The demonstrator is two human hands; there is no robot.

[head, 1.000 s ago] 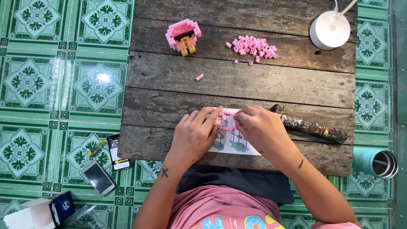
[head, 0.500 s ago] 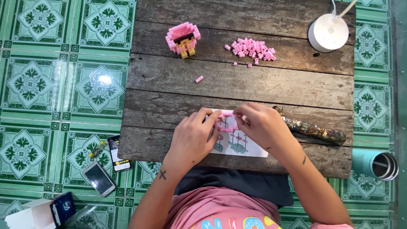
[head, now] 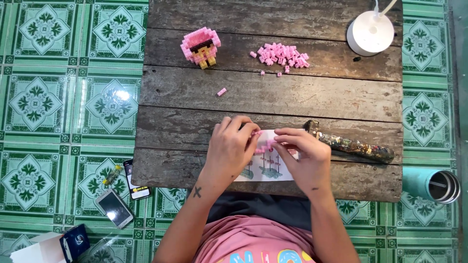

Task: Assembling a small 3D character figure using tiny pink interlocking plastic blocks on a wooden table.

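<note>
Pinching a small cluster of pink bricks [head: 264, 145] between the fingertips of both hands, thumbs and forefingers closed onto it from either side. Curling the left hand [head: 230, 148] in from the left, knuckles up, remaining fingers folded loosely together. Meeting it with the right hand [head: 303, 157] from the right, fingers bunched at the same cluster. Holding that cluster just above an instruction sheet [head: 265, 168] lying flat at the near edge of the wooden table [head: 302, 95]; hard to tell whether touching the paper or hovering over it.

Lying just beyond the right hand: a long glittery tube [head: 352, 146], angled across the plank, contents too small to make out. Resting farther up the table, well apart from the hands: a loose pile of pink bricks [head: 282, 54], a few strays scattered beside it, and one single pink brick [head: 222, 91] alone on the middle plank. Standing near the far left of the table: a built pink brick figure [head: 201, 46] with a dark band and yellow base. Sitting at the far right corner: a white round lamp base [head: 370, 32].

Lying on the green patterned tile floor [head: 58, 107] to the left: two phones [head: 126, 195], side by side, and a blue and white box [head: 51, 243] near the bottom corner. Lying on its side to the right of the table: a teal cylindrical cup [head: 431, 184], open mouth facing right, interior dark and showing nothing recognisable.
</note>
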